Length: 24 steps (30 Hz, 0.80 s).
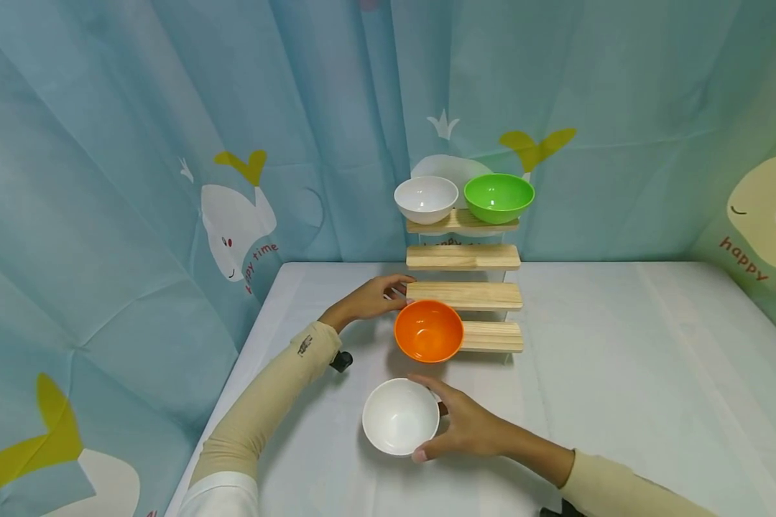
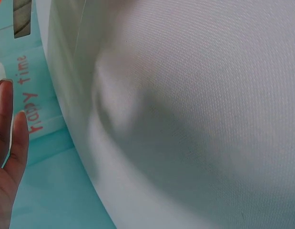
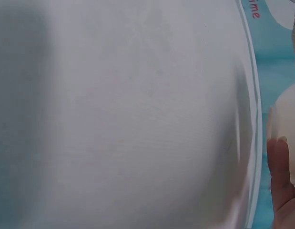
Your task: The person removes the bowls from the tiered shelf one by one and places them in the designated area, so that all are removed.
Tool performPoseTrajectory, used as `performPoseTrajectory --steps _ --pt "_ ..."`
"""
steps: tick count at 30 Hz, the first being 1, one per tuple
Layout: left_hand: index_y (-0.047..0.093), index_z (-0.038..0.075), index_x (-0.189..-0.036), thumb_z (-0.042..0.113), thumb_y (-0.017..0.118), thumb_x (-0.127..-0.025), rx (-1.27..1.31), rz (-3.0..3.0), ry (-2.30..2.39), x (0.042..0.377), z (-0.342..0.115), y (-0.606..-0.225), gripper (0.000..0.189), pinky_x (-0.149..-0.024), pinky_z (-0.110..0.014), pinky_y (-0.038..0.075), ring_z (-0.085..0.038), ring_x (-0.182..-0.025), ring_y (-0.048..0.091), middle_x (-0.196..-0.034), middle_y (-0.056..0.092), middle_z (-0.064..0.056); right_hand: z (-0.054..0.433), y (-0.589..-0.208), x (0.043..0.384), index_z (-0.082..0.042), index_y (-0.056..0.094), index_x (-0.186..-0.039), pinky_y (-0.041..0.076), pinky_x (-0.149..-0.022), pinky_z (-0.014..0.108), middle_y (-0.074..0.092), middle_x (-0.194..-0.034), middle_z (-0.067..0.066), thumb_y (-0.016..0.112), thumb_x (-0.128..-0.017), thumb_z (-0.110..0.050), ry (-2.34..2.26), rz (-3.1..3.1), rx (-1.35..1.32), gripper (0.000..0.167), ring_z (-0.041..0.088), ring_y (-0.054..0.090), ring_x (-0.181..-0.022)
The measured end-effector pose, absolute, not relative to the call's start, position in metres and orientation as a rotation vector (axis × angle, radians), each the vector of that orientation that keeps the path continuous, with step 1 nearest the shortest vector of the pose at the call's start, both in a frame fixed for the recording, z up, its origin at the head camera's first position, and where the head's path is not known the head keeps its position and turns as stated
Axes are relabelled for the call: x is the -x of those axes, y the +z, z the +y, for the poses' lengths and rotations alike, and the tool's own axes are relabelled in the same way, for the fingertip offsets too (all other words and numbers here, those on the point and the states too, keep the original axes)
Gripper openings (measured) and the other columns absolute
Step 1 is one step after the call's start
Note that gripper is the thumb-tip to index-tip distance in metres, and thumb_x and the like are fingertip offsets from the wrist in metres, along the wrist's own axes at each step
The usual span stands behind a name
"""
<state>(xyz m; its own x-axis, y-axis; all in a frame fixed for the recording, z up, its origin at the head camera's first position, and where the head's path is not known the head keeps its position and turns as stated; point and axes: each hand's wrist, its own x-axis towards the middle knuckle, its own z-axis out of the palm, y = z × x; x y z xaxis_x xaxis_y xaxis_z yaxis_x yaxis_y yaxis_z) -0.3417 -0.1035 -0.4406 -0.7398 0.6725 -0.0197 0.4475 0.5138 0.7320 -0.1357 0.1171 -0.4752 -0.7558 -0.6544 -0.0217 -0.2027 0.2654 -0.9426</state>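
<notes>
Your right hand (image 1: 462, 424) grips the near white bowl (image 1: 401, 416); your left hand (image 1: 370, 298) lies loosely spread beside the orange bowl (image 1: 429, 330).

Your right thumb and fingers span the near white bowl's right side; whether your left fingertips touch the orange rim, you cannot tell. The orange bowl stands between the near white bowl and the stepped wooden rack (image 1: 463, 257), covering the lowest step's left part. On the top step, the far white bowl (image 1: 425, 199) sits left of the green bowl (image 1: 499, 198), before a whale-print curtain (image 1: 336, 143). Only the head view shows that pair; the right wrist view adds the near white bowl's outer wall.
</notes>
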Motion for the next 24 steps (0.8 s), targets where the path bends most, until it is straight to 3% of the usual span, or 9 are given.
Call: performPoseTrajectory --steps 5,11,17,24 --pt "0.051 0.014 -0.147 0.027 0.065 -0.1 -0.935 2.454 1.063 0.343 -0.104 -0.442 0.051 -0.1 -0.035 0.053 -0.023 -0.116 0.062 -0.133 0.06 -0.011 0.108 -0.479 0.14 -0.004 0.027 -0.157 0.055 -0.09 0.027 0.046 -0.149 0.013 0.091 -0.073 -0.033 -1.464 2.187 0.773 0.109 0.025 0.062 -0.108" --pt "0.051 0.015 -0.146 0.027 0.064 -0.1 -0.937 2.452 1.069 0.343 -0.104 -0.442 0.049 -0.1 -0.034 0.053 -0.022 -0.117 0.061 -0.132 0.061 -0.01 0.098 -0.482 0.145 0.002 0.027 -0.155 0.054 -0.092 0.027 0.045 -0.149 0.017 0.092 -0.072 -0.03 -1.482 2.178 0.792 0.111 0.027 0.061 -0.113" --pt "0.051 0.016 -0.146 0.026 0.064 -0.099 -0.916 2.45 1.066 0.344 -0.104 -0.441 0.05 -0.1 -0.034 0.053 -0.022 -0.118 0.061 -0.132 0.06 -0.01 0.091 -0.487 0.147 0.003 0.028 -0.155 0.049 -0.104 0.037 0.045 -0.15 0.016 0.093 -0.071 -0.03 -1.441 2.208 0.786 0.111 0.028 0.053 -0.126" --pt "0.051 0.015 -0.146 0.025 0.064 -0.1 -0.918 2.453 1.061 0.343 -0.104 -0.441 0.049 -0.101 -0.035 0.052 -0.023 -0.118 0.06 -0.132 0.061 -0.011 0.086 -0.488 0.151 0.003 0.026 -0.155 0.046 -0.108 0.044 0.044 -0.151 0.014 0.093 -0.071 -0.031 -1.445 2.207 0.793 0.113 0.028 0.053 -0.128"
